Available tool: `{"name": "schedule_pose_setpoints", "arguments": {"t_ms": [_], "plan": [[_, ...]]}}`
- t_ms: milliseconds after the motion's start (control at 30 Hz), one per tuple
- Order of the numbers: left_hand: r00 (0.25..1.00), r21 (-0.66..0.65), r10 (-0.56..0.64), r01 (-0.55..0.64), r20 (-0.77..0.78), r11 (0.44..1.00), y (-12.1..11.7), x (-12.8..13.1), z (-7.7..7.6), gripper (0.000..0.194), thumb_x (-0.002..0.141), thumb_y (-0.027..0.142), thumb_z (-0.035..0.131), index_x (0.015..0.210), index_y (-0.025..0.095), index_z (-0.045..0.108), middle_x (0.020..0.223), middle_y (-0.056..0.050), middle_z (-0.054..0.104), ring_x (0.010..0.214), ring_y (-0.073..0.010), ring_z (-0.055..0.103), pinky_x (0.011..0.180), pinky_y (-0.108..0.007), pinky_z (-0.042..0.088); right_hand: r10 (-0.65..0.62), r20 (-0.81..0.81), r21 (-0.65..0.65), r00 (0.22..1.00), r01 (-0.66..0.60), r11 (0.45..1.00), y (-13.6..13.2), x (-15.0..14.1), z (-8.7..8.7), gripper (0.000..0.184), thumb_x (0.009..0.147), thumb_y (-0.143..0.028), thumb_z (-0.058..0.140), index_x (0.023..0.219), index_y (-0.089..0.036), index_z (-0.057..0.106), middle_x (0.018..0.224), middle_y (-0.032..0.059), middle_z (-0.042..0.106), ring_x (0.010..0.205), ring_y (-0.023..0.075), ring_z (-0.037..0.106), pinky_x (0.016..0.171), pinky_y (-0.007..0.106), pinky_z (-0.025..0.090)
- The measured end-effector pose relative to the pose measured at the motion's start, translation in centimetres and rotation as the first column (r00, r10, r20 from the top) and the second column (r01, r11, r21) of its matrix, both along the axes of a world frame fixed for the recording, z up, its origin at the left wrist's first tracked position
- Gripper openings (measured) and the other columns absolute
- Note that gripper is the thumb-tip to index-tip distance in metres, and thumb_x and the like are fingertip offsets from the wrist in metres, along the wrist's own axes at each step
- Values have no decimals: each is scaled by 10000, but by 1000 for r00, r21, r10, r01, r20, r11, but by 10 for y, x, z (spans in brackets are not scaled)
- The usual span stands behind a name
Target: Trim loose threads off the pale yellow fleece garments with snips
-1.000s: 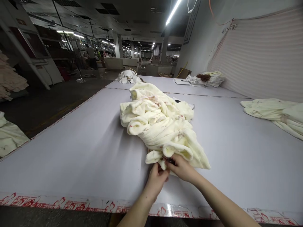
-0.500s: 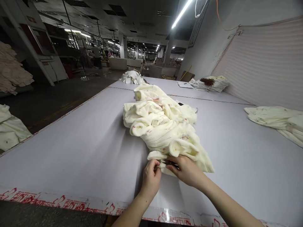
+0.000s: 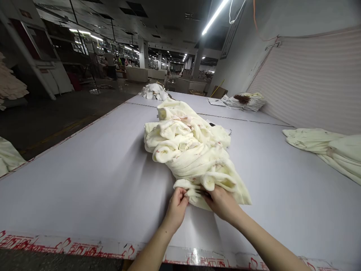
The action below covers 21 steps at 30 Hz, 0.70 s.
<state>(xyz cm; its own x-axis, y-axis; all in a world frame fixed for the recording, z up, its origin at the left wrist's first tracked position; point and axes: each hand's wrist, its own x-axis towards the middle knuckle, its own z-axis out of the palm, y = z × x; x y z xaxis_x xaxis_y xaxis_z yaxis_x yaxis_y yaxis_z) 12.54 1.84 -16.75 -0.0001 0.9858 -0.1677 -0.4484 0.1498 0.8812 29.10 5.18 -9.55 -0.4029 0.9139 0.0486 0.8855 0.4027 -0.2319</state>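
A bunched cream fleece garment (image 3: 194,150) with small pinkish marks lies heaped on the pale table (image 3: 113,180). At its near edge my left hand (image 3: 177,207) pinches a bit of the fabric between thumb and fingers. My right hand (image 3: 224,201) is closed around small dark thread snips (image 3: 201,192), whose blades point left toward the pinched cloth. Most of the snips is hidden by my fingers and the folds.
Another cream garment (image 3: 324,145) lies at the right. White cloth scraps (image 3: 154,91) and a stack of papers (image 3: 245,101) sit at the far end. Striped pink fabric (image 3: 316,75) hangs along the right wall. Cream cloth (image 3: 9,156) shows beyond the left edge.
The camera view has shifted slightly. My left hand keeps its pinch, a little farther from the snips. My right hand has pushed slightly deeper into the folds with the snips.
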Motion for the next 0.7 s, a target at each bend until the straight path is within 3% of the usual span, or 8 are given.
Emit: {"name": "schedule_pose_setpoints", "arguments": {"t_ms": [167, 333, 533, 700], "plan": [[984, -35, -83, 90, 155, 995, 15, -4, 11, 272, 760, 383, 654, 941, 199, 571, 994, -54, 651, 889, -187, 609, 808, -329, 459, -40, -23, 28, 999, 41, 999, 33, -1, 1, 218, 780, -176, 537, 973, -215, 632, 976, 54, 694, 875, 237, 628, 682, 296, 411], [962, -101, -157, 183, 222, 978, 27, -10, 23, 286, 751, 360, 687, 960, 180, 612, 975, -84, 686, 896, -207, 638, 816, -349, 474, -76, -116, 36, 990, 81, 996, 45, -8, 3, 163, 783, -171, 515, 885, -224, 629, 880, 20, 696, 828, 206, 620, 648, 274, 390], [934, -136, -207, 255, 292, 957, 28, -13, 20, 252, 723, 338, 722, 895, 172, 643, 896, -62, 696, 793, -183, 640, 752, -334, 490, -101, -251, -18, 963, 100, 995, 25, -8, -3, 169, 771, -170, 510, 904, -205, 607, 888, 30, 688, 839, 208, 621, 704, 307, 446], [936, -171, -145, 208, 320, 963, 27, -11, 14, 222, 722, 320, 725, 878, 184, 643, 855, -31, 699, 758, -147, 635, 737, -282, 472, 10, -404, -80, 915, -46, 996, -5, -2, 1, 243, 828, -262, 533, 1056, -207, 598, 1043, 73, 664, 940, 211, 626, 760, 312, 501]]}}
